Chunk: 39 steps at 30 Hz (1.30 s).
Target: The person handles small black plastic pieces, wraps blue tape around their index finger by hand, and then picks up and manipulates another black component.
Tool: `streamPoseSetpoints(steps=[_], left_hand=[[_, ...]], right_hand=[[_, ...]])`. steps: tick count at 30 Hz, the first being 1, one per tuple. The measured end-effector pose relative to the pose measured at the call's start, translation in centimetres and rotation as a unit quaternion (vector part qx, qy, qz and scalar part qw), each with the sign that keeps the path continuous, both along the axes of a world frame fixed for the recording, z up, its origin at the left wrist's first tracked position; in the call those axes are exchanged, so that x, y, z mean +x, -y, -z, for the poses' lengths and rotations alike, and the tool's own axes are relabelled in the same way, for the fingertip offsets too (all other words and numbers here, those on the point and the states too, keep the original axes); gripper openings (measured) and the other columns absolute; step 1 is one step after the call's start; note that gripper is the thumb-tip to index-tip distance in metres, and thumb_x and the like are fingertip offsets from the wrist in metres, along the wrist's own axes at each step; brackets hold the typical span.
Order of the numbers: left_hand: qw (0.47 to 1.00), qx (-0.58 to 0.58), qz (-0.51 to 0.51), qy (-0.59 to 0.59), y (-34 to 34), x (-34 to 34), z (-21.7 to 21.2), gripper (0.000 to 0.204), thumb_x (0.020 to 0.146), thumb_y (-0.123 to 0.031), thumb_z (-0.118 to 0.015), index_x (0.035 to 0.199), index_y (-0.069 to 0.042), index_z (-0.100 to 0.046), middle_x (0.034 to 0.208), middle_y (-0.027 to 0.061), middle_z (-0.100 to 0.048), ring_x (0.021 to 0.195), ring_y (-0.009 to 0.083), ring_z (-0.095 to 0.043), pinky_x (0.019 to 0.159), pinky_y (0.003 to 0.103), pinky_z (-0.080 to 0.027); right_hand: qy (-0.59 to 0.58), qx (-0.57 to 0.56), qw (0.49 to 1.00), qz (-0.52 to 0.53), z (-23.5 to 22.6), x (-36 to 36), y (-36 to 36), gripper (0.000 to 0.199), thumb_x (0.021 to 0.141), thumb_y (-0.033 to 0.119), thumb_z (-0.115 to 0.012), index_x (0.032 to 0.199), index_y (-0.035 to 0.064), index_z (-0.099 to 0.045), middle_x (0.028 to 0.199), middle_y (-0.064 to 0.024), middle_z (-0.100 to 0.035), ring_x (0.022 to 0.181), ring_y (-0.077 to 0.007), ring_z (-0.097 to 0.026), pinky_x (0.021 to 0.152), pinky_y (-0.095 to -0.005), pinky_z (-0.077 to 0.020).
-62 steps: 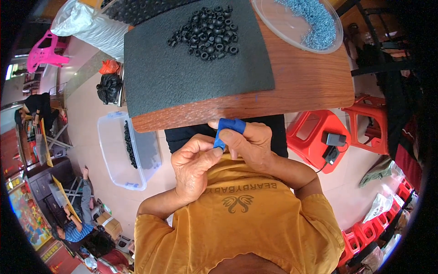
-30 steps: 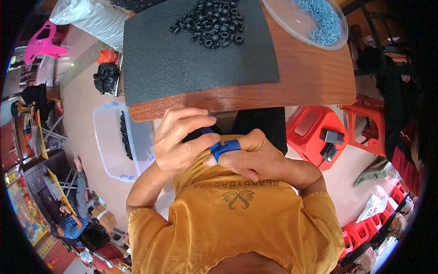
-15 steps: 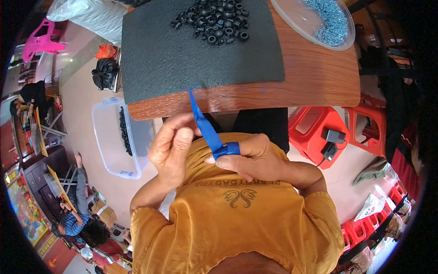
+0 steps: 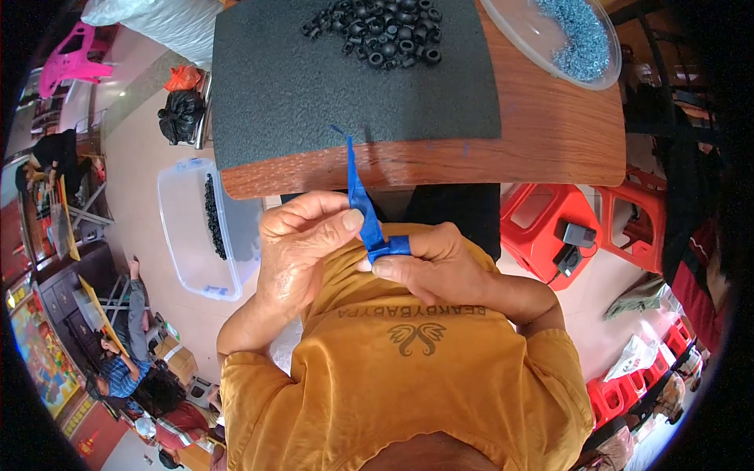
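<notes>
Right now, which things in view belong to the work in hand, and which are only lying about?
In hand:
blue strip, wrapped around a finger of the right hand and held by the left hand

Apparently just lying about:
small black pieces, on the dark mat
light-blue pieces, in the clear tray
red stool
clear plastic bin

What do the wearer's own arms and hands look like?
Short mustard-yellow sleeves, no markings visible on them; forearms bare. Left hand ungloved, with nothing worn visible. Right hand also ungloved, with a blue strip wrapped around a finger. No watch or cables visible.
</notes>
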<state>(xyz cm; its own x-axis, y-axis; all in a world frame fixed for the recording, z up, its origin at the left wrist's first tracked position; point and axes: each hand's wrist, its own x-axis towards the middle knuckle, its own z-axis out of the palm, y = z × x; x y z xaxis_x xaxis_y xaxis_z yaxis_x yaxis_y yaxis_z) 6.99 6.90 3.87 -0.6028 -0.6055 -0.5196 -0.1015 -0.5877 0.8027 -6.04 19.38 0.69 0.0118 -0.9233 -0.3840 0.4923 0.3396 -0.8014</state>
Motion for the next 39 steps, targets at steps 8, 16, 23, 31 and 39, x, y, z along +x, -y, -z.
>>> streamPoseSetpoints(steps=[8, 16, 23, 31, 39], left_hand=[[0.996, -0.084, 0.018, -0.021, -0.3, -0.4, -0.3, 0.013, 0.079, 0.004, -0.063, 0.092, 0.005, -0.063, 0.085, 0.0084, -0.064, 0.076, 0.0104, -0.058, 0.069, 0.022, -0.047], [0.969, -0.240, 0.043, -0.042, -0.6, -0.3, 0.3, 0.013, 0.077, 0.004, -0.065, 0.091, 0.004, -0.062, 0.091, 0.0112, -0.061, 0.077, 0.0124, -0.056, 0.066, 0.023, -0.045], [0.834, -0.533, 0.141, -0.032, -0.3, 0.0, -0.7, 0.018, 0.070, -0.003, -0.071, 0.087, 0.000, -0.066, 0.095, 0.0133, -0.060, 0.078, 0.0232, -0.054, 0.067, 0.033, -0.043], [0.759, -0.625, 0.174, -0.048, -1.1, 0.9, 0.3, 0.019, 0.065, -0.003, -0.072, 0.083, -0.006, -0.068, 0.088, 0.0051, -0.057, 0.071, 0.0215, -0.047, 0.064, 0.033, -0.036], [0.772, -0.615, 0.156, -0.048, -1.8, 1.7, 1.6, 0.016, 0.069, -0.007, -0.072, 0.084, -0.005, -0.067, 0.086, 0.0057, -0.053, 0.074, 0.0217, -0.045, 0.064, 0.035, -0.035]], right_hand=[[0.069, 0.026, 0.997, -0.027, 0.2, -0.4, 0.2, 0.018, 0.085, 0.014, -0.062, 0.099, 0.0044, -0.064, 0.050, 0.0046, -0.048, 0.039, -0.0012, -0.040, 0.035, -0.0190, -0.0270], [0.120, -0.013, 0.992, -0.039, 1.2, -0.8, -0.1, 0.030, 0.083, 0.014, -0.063, 0.110, 0.0038, -0.059, 0.051, 0.0020, -0.050, 0.041, -0.0026, -0.041, 0.038, -0.0193, -0.0296], [0.161, -0.010, 0.987, -0.010, 1.5, -0.7, -0.1, 0.033, 0.084, 0.015, -0.060, 0.115, 0.0048, -0.056, 0.056, -0.0020, -0.056, 0.042, -0.0022, -0.038, 0.039, -0.0185, -0.0264], [0.212, -0.022, 0.977, 0.012, 1.3, -0.9, 0.1, 0.042, 0.083, 0.009, -0.058, 0.124, 0.0016, -0.049, 0.064, -0.0059, -0.060, 0.045, -0.0021, -0.038, 0.044, -0.0168, -0.0296], [0.184, -0.043, 0.982, 0.003, 1.3, -1.5, 0.4, 0.050, 0.081, 0.011, -0.059, 0.128, 0.0045, -0.046, 0.067, -0.0022, -0.059, 0.048, -0.0020, -0.041, 0.045, -0.0173, -0.0307]])
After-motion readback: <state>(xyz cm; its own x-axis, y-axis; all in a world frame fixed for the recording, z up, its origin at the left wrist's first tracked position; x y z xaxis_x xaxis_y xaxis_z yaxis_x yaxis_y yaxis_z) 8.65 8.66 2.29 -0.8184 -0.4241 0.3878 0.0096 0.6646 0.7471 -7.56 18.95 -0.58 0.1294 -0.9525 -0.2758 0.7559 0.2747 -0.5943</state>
